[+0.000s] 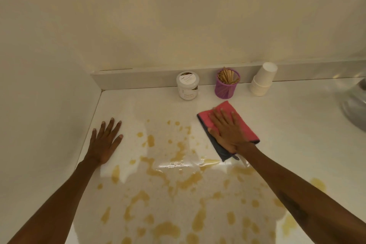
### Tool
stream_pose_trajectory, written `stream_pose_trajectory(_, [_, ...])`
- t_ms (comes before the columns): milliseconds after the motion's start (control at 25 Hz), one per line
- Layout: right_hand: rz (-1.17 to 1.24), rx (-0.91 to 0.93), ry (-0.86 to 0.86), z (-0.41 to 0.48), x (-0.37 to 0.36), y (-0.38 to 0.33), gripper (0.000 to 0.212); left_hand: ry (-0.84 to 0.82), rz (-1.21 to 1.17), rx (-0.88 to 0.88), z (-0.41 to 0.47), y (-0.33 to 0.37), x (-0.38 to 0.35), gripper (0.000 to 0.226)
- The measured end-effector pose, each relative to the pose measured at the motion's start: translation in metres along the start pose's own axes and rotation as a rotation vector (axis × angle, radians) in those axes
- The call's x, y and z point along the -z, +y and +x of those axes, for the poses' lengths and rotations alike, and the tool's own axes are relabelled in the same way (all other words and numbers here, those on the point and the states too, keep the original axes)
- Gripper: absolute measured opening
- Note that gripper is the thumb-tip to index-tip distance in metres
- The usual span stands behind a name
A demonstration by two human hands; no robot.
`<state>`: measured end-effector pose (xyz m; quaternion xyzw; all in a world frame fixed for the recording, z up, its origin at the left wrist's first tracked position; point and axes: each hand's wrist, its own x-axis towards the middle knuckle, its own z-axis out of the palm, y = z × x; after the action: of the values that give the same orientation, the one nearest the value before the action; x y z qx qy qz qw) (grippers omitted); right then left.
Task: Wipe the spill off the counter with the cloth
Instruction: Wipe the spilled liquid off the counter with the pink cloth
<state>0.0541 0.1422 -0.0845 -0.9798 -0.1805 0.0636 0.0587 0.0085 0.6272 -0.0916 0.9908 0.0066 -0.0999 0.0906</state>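
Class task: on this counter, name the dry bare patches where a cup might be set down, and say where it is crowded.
Free: the strip between the cloth under the right hand and the grey object at the right edge; also the corner left of the jar, beyond the left hand. Crowded: the back wall, with jar, purple stick holder and paper cups. The spill covers the near middle.

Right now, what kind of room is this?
Probably a kitchen or break-room counter: a stack of paper cups, a purple holder of wooden sticks and a white jar stand by the wall.
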Motion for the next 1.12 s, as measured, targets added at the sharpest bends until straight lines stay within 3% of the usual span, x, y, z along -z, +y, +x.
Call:
stream_pose_trajectory(80, [0.027, 0.007, 0.000, -0.005, 0.006, 0.004, 0.070, 0.016, 0.004, 0.006, -0.002, -0.001, 0.002, 0.073])
stream_pose_trajectory(160, [0.125, -0.132, 0.105, -0.007, 0.017, 0.017, 0.065, 0.037, 0.012, 0.014, -0.003, 0.004, 0.002, 0.070])
stream_pose_trajectory(240, [0.159, -0.199, 0.133, -0.003, 0.020, 0.021, 0.078, 0.048, 0.016, 0.008, -0.003, 0.007, 0.001, 0.067])
stream_pose_trajectory(320, [0.131, -0.127, 0.062, 0.008, 0.010, 0.009, 0.092, 0.055, 0.017, 0.013, -0.003, 0.006, 0.001, 0.065])
stream_pose_trajectory(520, [-0.005, -0.089, 0.032, 0.019, -0.004, 0.000, 0.070, 0.057, 0.038, 0.013, -0.001, -0.001, 0.000, 0.065])
stream_pose_trajectory(680, [-0.068, -0.040, -0.003, 0.009, -0.003, -0.001, 0.077, 0.031, 0.026, -0.002, -0.002, -0.002, 0.007, 0.069])
stream_pose_trajectory(920, [-0.060, -0.237, 0.006, -0.015, 0.001, 0.039, 0.072, 0.127, 0.026, -0.048, -0.003, -0.002, 0.005, 0.056])
stream_pose_trajectory(1120, [0.025, -0.129, 0.001, 0.047, -0.004, -0.045, 0.071, 0.117, -0.008, -0.061, -0.001, -0.008, -0.001, 0.052])
